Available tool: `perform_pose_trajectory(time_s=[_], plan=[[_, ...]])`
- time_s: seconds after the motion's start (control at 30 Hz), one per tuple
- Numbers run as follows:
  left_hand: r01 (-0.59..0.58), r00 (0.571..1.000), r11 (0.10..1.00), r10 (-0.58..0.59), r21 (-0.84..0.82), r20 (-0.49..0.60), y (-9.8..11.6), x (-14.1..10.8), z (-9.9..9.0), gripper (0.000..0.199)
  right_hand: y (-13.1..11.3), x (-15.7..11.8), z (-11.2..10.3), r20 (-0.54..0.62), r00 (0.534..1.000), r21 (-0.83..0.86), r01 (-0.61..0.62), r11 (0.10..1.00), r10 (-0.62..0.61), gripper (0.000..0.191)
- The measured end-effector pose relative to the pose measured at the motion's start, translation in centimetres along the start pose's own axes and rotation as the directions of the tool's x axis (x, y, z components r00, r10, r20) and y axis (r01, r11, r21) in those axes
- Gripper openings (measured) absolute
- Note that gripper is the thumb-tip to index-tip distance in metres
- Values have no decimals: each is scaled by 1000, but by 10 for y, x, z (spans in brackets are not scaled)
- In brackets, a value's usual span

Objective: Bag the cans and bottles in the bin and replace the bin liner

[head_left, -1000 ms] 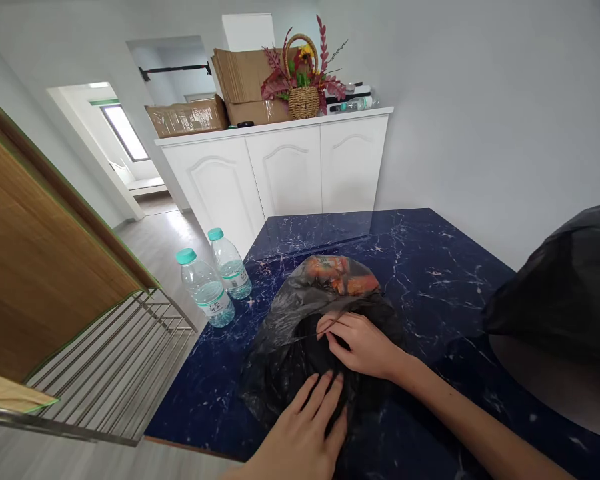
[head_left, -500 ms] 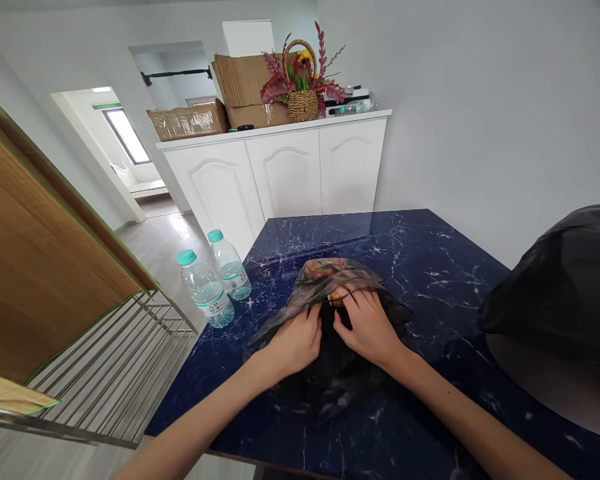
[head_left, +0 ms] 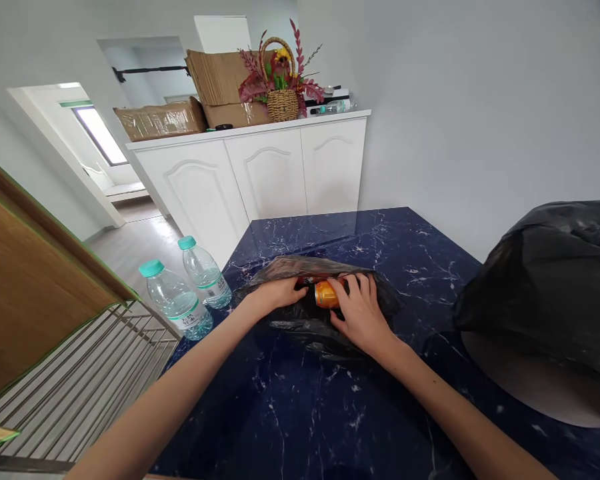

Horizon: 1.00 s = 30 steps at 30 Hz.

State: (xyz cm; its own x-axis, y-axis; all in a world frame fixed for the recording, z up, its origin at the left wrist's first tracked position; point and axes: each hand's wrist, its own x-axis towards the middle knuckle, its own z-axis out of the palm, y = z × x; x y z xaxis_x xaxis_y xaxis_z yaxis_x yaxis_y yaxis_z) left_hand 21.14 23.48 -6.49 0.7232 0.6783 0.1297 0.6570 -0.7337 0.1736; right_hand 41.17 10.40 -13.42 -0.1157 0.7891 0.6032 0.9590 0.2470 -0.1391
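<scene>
A thin black plastic bag (head_left: 325, 337) lies on the dark blue marbled table with its mouth spread wide. Inside the opening an orange drink can (head_left: 326, 295) lies on its side. My right hand (head_left: 360, 308) has its fingers curled over the can's right end, thumb toward the near side. To the left of the can, my left hand (head_left: 280, 294) reaches into the mouth of the bag; its thumb shows, while the bag's far rim hides its other fingers. Something red shows behind the can, too covered to name.
Two water bottles with teal caps, a nearer one (head_left: 177, 303) and a farther one (head_left: 205, 273), stand at the table's left edge. A large black bag (head_left: 545, 293) is on the right. Behind the table (head_left: 280, 413) is a white cabinet (head_left: 275, 173) bearing boxes and a flower basket (head_left: 283, 105).
The bag's mouth has opened wider and its near side has sunk, so the orange can shows more. My left hand has shifted left and away from my right hand. The view has turned slightly right.
</scene>
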Motion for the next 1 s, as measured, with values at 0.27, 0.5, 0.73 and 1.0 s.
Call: perform_pose_trajectory(time_s=[0.27,0.5,0.73,1.0], plan=[[27,999,999,-26,-21,19,-3,1,0,59,6,4,-7,43,997,79,58,995,-62,61],[54,998,998,-54,-44,-10,6,-15,-24,65,10,4,-9,45,996,119,71,990,-77,56],[121,993,992,-120,-33,12,30,-52,-83,63,21,3,-1,31,997,124,62,990,-67,57],[41,999,995,-39,-93,26,83,-108,-148,55,26,-3,5,35,998,99,45,994,-49,55]])
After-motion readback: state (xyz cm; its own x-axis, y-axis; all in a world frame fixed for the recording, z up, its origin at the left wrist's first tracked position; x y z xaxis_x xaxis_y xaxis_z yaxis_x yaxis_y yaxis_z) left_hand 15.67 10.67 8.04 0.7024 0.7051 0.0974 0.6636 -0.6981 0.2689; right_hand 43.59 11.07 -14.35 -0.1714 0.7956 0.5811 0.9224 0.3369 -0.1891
